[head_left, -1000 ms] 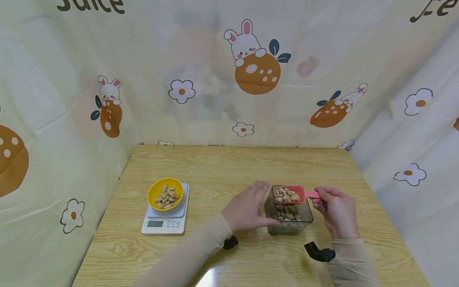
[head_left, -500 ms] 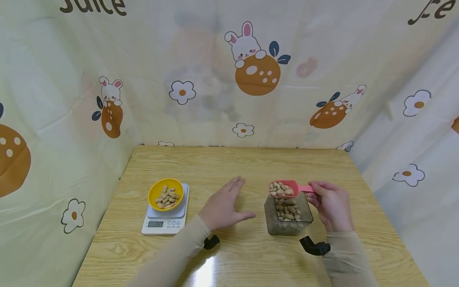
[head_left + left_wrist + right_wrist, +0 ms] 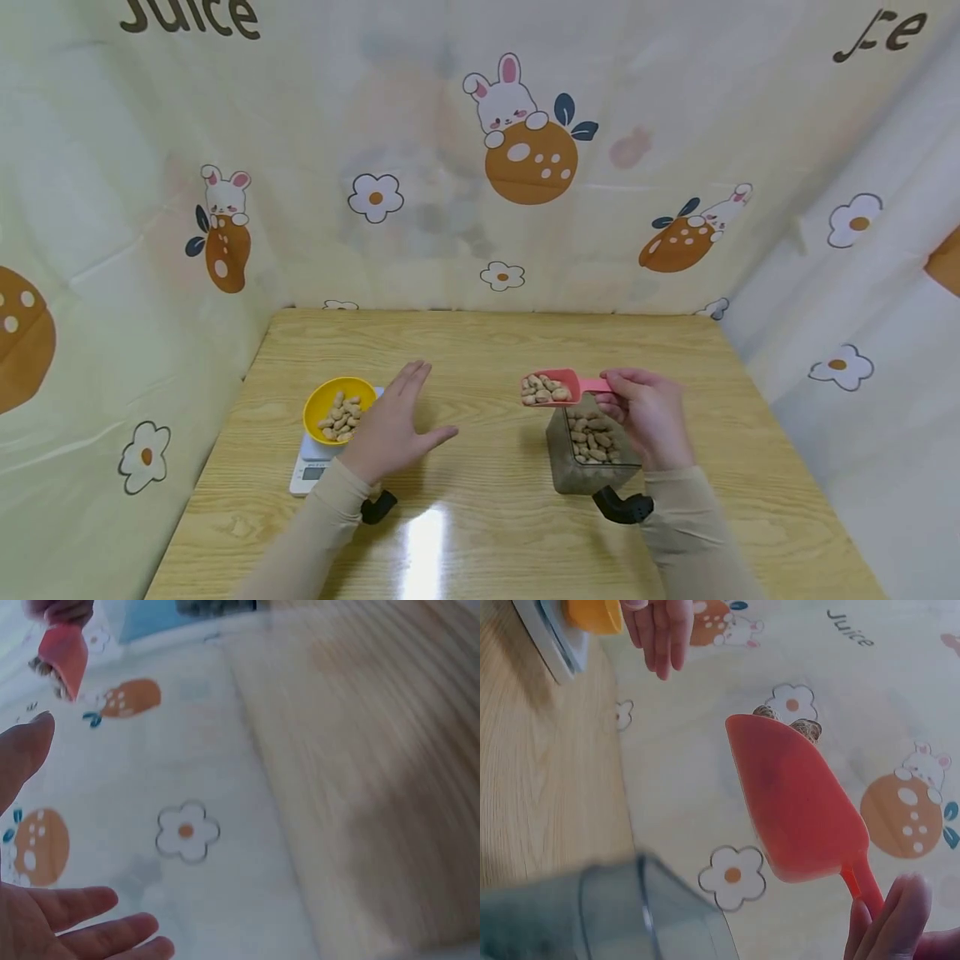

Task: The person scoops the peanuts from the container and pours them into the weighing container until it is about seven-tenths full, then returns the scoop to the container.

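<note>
My right hand [image 3: 651, 415] pinches the handle of a pink scoop [image 3: 572, 385] heaped with peanuts in their shells [image 3: 544, 390]. The scoop is held above the left rim of a smoky clear container [image 3: 567, 467], which has more peanuts inside. In the right wrist view the underside of the scoop [image 3: 799, 802] shows, with the container wall [image 3: 615, 911] below it. My left hand [image 3: 393, 429], fingers straight and thumb spread, holds nothing. It is beside a yellow bowl [image 3: 312, 408] of peanuts and covers part of the white kitchen scale [image 3: 303, 477] under that bowl.
The wooden table [image 3: 480, 533] runs back to a printed curtain [image 3: 427, 250] with rabbits, fruit and flowers, which also hangs along both sides. Black wrist cameras [image 3: 624, 506] stick out from both sleeves.
My left hand has left the container's side and moved left to the scale and bowl. My right hand has lifted the loaded scoop from over the container and carried it leftward.
</note>
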`<control>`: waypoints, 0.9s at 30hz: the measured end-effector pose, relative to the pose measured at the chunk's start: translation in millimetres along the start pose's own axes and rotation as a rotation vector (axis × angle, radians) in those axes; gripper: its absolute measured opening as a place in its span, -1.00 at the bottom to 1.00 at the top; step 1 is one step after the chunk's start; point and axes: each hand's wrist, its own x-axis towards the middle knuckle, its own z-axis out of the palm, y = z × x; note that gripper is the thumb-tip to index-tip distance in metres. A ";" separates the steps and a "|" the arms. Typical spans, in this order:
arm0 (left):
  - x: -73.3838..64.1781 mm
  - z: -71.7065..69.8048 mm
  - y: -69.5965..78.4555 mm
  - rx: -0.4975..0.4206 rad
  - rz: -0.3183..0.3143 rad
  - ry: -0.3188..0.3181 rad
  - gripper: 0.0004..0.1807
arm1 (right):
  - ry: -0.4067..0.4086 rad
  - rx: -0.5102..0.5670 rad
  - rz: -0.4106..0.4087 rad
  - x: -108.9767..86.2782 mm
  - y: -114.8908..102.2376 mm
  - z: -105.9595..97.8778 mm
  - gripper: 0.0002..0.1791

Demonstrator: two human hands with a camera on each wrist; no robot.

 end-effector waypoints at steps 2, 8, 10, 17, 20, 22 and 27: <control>-3.3 -6.4 -5.7 -0.005 -0.012 0.019 0.17 | -0.012 0.002 0.010 0.9 0.2 4.8 -0.79; -13.0 -25.3 -18.5 0.004 -0.033 0.076 0.19 | -0.046 -0.001 0.007 3.4 1.3 25.0 -0.83; -18.2 -30.2 -23.9 0.000 -0.043 0.087 0.18 | -0.064 -0.003 0.007 4.9 1.9 32.7 -0.80; -39.4 -39.6 -47.7 0.008 -0.120 0.111 0.15 | -0.128 -0.009 0.027 12.4 6.1 58.2 -0.61; -46.7 -41.4 -60.0 0.021 -0.157 0.120 0.17 | -0.146 -0.004 0.038 15.4 8.7 70.2 -0.61; -50.8 -42.2 -67.7 0.028 -0.171 0.129 0.18 | -0.156 0.001 0.037 16.3 10.3 78.9 -0.63; -59.5 -43.4 -82.7 0.038 -0.200 0.146 0.23 | -0.190 0.010 0.026 16.4 13.0 101.7 -0.68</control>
